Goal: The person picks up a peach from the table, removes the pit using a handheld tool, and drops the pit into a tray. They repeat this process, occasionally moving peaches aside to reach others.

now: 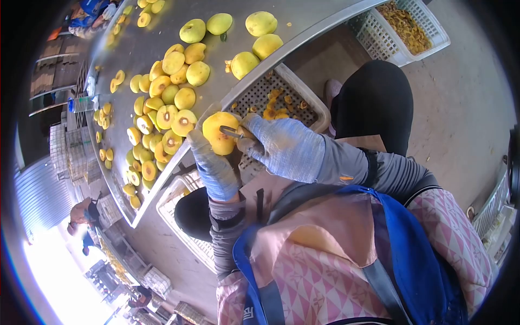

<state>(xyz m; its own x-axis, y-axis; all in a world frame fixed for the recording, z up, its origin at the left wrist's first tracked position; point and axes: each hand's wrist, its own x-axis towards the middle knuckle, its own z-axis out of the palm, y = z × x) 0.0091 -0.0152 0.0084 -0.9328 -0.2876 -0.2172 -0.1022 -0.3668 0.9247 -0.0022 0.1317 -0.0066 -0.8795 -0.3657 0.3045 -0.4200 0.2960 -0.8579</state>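
Note:
My left hand (213, 167), in a bluish-grey glove, grips a yellow peach half (216, 142) with its cut face towards me. In my right hand (290, 149), gloved alike, is a pitting knife (229, 131) with a curved metal tip, which rests against the middle of that face. Both hands are just off the table edge, above a grey perforated crate (319, 100) holding orange scraps. To the left of my left hand lie many peach halves (167, 116) on the metal table (230, 57), several with the stone area showing.
Whole peaches (261, 24) lie near the table's raised edge. A white crate full of brown stones (403, 24) stands at the top right, and another white crate (208, 252) is by my knee. Another person's gloved hand (108, 12) is at the far left end.

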